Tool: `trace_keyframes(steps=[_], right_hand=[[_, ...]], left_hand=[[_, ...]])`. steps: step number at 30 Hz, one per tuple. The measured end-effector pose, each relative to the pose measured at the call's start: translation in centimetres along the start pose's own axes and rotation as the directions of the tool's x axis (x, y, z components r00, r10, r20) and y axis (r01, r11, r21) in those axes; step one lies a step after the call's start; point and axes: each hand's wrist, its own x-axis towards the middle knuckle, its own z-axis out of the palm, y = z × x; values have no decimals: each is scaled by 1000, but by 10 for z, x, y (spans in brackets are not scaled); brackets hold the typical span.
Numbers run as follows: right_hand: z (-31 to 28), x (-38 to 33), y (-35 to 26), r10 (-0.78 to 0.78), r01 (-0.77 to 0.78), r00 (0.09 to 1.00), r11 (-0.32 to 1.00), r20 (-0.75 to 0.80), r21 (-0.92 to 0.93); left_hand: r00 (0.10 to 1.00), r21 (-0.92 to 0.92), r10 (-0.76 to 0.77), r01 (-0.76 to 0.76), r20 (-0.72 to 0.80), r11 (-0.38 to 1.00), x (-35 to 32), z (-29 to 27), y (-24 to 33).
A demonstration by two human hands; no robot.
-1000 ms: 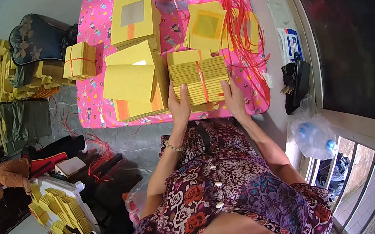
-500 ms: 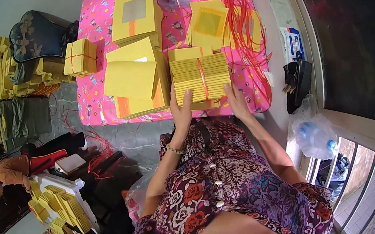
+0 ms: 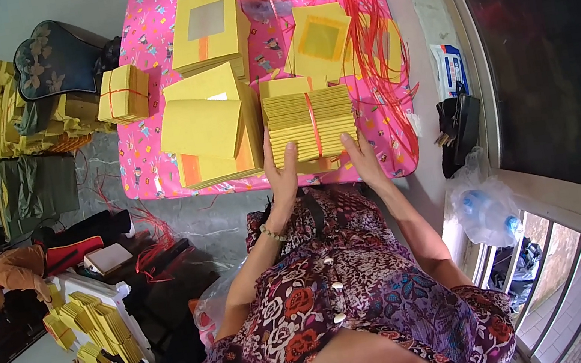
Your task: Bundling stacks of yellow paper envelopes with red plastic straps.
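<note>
Between my hands is a bundle of yellow paper envelopes (image 3: 289, 122), folded edges up, with a red plastic strap (image 3: 313, 124) round its middle. My left hand (image 3: 283, 175) grips its left near corner, thumb on the front. At the right near corner, my right hand (image 3: 363, 158) holds it the same way. The bundle is at the near edge of a table with a pink patterned cover (image 3: 149, 154). Just left of it stands a tall stack of yellow envelopes (image 3: 202, 127), the top ones lying askew. Partly hidden behind the bundle is another yellow envelope (image 3: 283, 87).
Farther back are a yellow stack (image 3: 205, 28), loose envelopes (image 3: 317, 40) and tangled red straps (image 3: 361, 3). A strapped bundle (image 3: 123, 94) sits at the table's left edge. At left, a person (image 3: 19, 270) bends by a white table of envelopes. A window (image 3: 546, 65) stands right.
Both hands still hold the strapped bundle in nearly the same place. The whole view has shifted very slightly; nothing has been let go.
</note>
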Motion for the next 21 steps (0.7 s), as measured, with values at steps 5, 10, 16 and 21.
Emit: trace_keyframes(steps=[5, 10, 16, 21], right_hand=[[-3, 21, -5, 105, -93, 994, 952, -23, 292], [-7, 23, -17, 144, -193, 975, 929, 171, 316], [-14, 25, -32, 164, -259, 955, 868, 248, 424], [-19, 15, -63, 188, -251, 964, 880, 189, 404]], left_hand=[[996, 20, -80, 79, 40, 997, 18, -5, 0], [993, 103, -97, 90, 68, 991, 29, -7, -11], [962, 5, -245, 246, 119, 969, 30, -6, 5], [937, -28, -314, 322, 151, 946, 29, -9, 32]])
